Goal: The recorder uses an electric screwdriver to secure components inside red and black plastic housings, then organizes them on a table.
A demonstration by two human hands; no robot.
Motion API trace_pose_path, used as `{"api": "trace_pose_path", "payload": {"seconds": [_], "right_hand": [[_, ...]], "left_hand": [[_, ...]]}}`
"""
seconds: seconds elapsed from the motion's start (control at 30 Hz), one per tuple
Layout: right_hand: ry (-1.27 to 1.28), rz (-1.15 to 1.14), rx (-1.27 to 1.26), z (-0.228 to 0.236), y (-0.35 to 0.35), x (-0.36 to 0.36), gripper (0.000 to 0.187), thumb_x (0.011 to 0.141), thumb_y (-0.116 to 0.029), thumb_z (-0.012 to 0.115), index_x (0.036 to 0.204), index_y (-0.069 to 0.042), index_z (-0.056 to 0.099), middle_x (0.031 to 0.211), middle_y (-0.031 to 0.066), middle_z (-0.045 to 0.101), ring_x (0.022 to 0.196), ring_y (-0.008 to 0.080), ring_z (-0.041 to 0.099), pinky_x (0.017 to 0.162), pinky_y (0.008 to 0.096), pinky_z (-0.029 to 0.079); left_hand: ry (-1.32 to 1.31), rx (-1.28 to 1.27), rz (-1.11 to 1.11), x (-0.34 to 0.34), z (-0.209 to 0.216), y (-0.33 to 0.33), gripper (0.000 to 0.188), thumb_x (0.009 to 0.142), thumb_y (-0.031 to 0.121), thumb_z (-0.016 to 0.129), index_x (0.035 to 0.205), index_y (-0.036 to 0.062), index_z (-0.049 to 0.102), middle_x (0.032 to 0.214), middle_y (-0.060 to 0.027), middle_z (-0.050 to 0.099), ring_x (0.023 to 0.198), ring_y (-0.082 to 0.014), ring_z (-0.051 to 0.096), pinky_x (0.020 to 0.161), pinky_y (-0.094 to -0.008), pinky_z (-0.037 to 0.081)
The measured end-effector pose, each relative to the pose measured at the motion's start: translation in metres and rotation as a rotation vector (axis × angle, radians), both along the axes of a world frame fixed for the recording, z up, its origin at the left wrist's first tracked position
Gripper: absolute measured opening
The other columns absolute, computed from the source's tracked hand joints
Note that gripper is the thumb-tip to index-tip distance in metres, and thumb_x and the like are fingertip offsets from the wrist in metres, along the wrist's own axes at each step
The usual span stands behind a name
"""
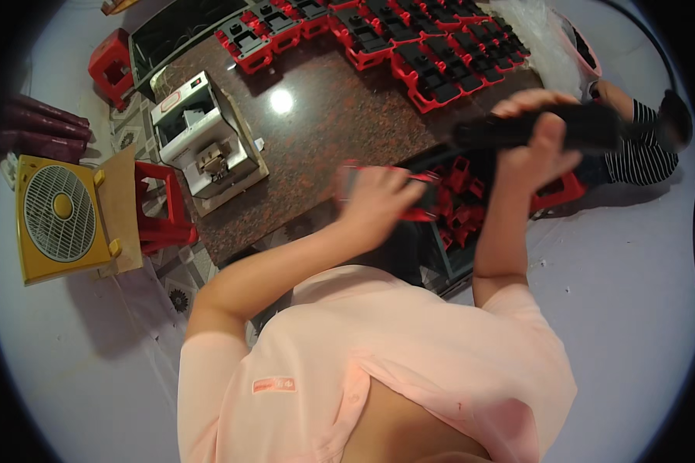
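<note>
Left hand (377,199) gripping a red-and-black frame (423,203), right hand (529,158) clasping a blurred black bundle (591,128), speckled desk (309,147) beyond

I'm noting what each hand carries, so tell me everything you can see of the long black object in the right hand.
The long black object is dark and roughly bar-shaped, with motion-blurred edges; its material and finer parts cannot be told. It lies crosswise in the right hand, nearly level in the picture, the thumb over its near side and fingers along its far edge. Its left end shows by the right part of the tabletop.
</note>
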State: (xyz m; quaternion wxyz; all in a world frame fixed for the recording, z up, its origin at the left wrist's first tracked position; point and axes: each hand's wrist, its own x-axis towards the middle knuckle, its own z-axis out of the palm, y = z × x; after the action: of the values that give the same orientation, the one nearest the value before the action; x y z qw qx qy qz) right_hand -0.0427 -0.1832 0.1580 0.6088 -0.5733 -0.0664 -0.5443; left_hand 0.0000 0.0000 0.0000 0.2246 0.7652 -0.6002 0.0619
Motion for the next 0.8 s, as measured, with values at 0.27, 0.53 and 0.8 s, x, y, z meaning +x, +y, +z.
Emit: {"api": "trace_pose_path", "payload": {"seconds": [0.27, 0.53, 0.8], "right_hand": [[0.104, -0.263, -0.109, 0.011, -0.081, -0.079, 0.033, 0.090, -0.006, 0.071, 0.116, 0.004, 0.053, 0.084, 0.0124, 0.064, 0.069, 0.0164, 0.061, 0.063, 0.0334, 0.056], [0.885, -0.420, -0.191, -0.025, -0.210, 0.010, 0.045, 0.081, -0.034, 0.082, 0.104, 0.000, 0.063, 0.081, 0.0086, 0.068, 0.064, 0.0149, 0.065, 0.058, 0.0299, 0.053], [1.255, -0.561, -0.517, -0.104, -0.348, 0.151, 0.068, 0.067, -0.053, 0.077, 0.111, -0.002, 0.066, 0.103, 0.0239, 0.072, 0.099, 0.0374, 0.070, 0.088, 0.0446, 0.054]], "left_hand": [[-0.001, -0.171, -0.005, 0.048, 0.021, -0.177, 0.059, 0.068, 0.028, 0.085, 0.117, 0.0090, 0.057, 0.126, -0.0122, 0.054, 0.120, -0.0318, 0.050, 0.096, -0.0464, 0.043], [-0.200, -0.032, 0.139, 0.120, -0.014, -0.183, 0.068, 0.080, 0.029, 0.078, 0.139, 0.0081, 0.050, 0.144, -0.0179, 0.047, 0.138, -0.0393, 0.040, 0.113, -0.0489, 0.036], [-0.285, 0.032, 0.140, 0.119, -0.012, -0.186, 0.068, 0.082, 0.025, 0.077, 0.141, 0.0087, 0.048, 0.145, -0.0164, 0.048, 0.140, -0.0389, 0.040, 0.114, -0.0487, 0.036]]}}
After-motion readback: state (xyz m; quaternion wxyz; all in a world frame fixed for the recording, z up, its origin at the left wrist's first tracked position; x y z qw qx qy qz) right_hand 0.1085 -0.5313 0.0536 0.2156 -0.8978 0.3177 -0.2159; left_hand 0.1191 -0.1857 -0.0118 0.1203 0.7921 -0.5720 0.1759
